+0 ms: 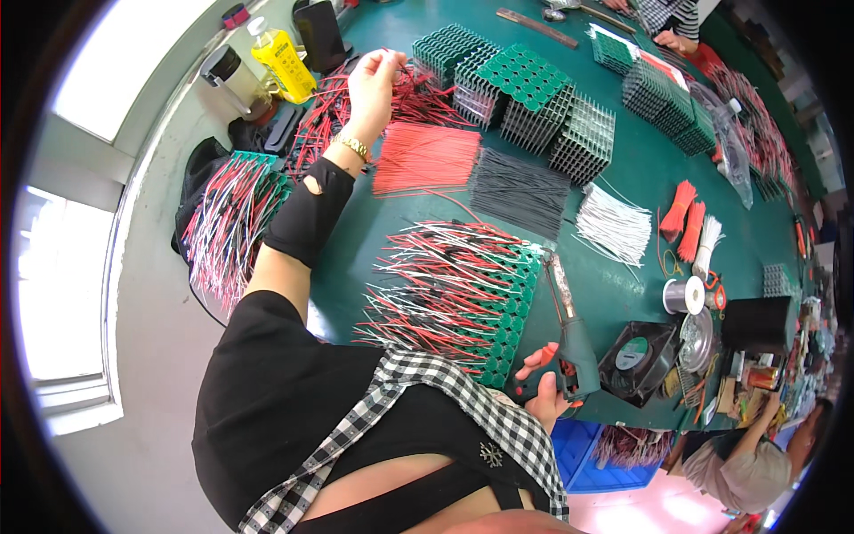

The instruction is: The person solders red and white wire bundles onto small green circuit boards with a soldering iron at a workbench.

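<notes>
One green board [511, 327] bearing rows of red, black and white wires [427, 294] lies on the green tabletop [614, 298], directly before the person, its wires trailing toward the left. Right hand [546, 392]: fingers curled about the handle of a gun-shaped tool [578, 351], whose metal barrel [561, 287] points away from the body, its tip just beside the far right corner of the board; contact there cannot be told. Left hand [372, 84]: stretched forward, fingers drawn close together beside a heap of red wires [429, 96]; whether a wire is held between them cannot be told. A gold-coloured bracelet [350, 148] circles the left wrist. Beyond the board, from left to right, lie a flat layer of red wires [425, 158], a layer of dark wires [519, 190] and a smaller bunch of white wires [614, 224]. Behind these stand stacks of green boards [527, 76]. Right of the white bunch: tied red bundles [680, 210] and a spool [683, 295], with a black fan [636, 358] nearer the tool. Far left: a yellow bottle [285, 64]. Top right: a co-worker's hand [676, 42] near further stacks
</notes>
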Action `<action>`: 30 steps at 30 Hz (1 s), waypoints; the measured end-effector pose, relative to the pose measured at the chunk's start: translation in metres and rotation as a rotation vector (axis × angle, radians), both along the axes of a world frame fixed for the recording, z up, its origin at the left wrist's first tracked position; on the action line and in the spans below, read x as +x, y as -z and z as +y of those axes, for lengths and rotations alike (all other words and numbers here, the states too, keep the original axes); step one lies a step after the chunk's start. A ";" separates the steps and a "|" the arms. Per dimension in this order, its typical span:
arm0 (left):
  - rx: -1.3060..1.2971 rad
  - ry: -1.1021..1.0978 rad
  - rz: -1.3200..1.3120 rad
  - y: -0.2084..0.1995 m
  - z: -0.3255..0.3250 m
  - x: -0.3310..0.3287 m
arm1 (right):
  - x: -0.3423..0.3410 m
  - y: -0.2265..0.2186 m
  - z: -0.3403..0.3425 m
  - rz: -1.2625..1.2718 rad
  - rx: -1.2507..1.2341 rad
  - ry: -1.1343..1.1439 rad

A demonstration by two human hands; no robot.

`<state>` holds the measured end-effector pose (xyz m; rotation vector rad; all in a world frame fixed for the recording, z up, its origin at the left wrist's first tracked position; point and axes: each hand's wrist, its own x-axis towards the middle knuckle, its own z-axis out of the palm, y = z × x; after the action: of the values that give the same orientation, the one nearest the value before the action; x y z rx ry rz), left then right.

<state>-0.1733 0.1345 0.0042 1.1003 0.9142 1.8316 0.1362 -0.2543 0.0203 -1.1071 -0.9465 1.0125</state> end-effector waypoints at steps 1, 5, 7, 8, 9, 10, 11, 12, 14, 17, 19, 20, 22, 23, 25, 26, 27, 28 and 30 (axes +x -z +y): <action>0.004 0.000 -0.199 -0.009 0.001 0.002 | -0.004 -0.005 -0.001 0.008 -0.023 0.031; 0.027 0.062 -0.480 -0.041 -0.005 0.012 | 0.001 0.001 -0.003 -0.019 -0.016 0.020; 0.083 0.160 -0.388 -0.048 -0.019 0.027 | 0.009 0.002 0.003 -0.017 -0.047 -0.010; 0.106 0.287 -0.325 -0.055 -0.033 0.042 | 0.008 0.004 0.000 -0.021 -0.060 -0.040; 0.028 0.317 -0.183 -0.067 -0.052 0.053 | 0.004 0.001 -0.003 -0.020 -0.091 -0.023; -0.041 0.347 -0.041 -0.076 -0.071 0.063 | 0.004 -0.002 -0.003 -0.021 -0.119 -0.013; 0.081 0.374 0.176 -0.074 -0.091 0.081 | 0.002 0.000 -0.001 0.003 -0.107 0.029; 0.217 0.419 0.412 -0.066 -0.101 0.092 | 0.000 0.001 0.002 0.017 -0.091 0.075; 0.155 0.507 0.738 -0.056 -0.131 0.110 | 0.002 0.001 0.007 0.021 -0.121 0.088; 0.317 0.572 0.939 -0.031 -0.153 0.137 | 0.005 0.002 0.011 -0.001 -0.088 0.139; 0.222 0.631 0.994 -0.027 -0.169 0.147 | 0.003 0.002 0.007 -0.003 -0.098 0.179; 0.213 0.642 0.993 -0.021 -0.172 0.149 | 0.003 0.001 0.005 0.000 -0.110 0.184; 0.247 0.633 1.033 -0.007 -0.174 0.151 | 0.003 0.000 0.002 0.006 -0.130 0.171; 0.271 0.619 1.040 -0.002 -0.173 0.152 | 0.004 0.001 -0.001 0.009 -0.142 0.175; 0.266 0.581 1.055 0.001 -0.175 0.153 | 0.008 0.002 -0.007 0.033 -0.204 0.080; 0.271 0.534 1.069 0.002 -0.175 0.155 | 0.008 0.003 -0.008 0.034 -0.214 0.083; 0.264 0.542 1.065 0.002 -0.175 0.155 | 0.009 0.004 -0.009 -0.009 -0.190 0.042; 0.237 0.522 1.072 0.001 -0.176 0.155 | 0.010 0.005 -0.009 -0.050 -0.161 -0.008; 0.203 0.499 1.078 0.001 -0.178 0.155 | 0.010 0.003 -0.008 -0.054 -0.175 -0.018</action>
<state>-0.0184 -0.0431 0.0030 2.2800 0.8820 0.8522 0.1460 -0.2623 0.0177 -1.2793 -0.9253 1.1006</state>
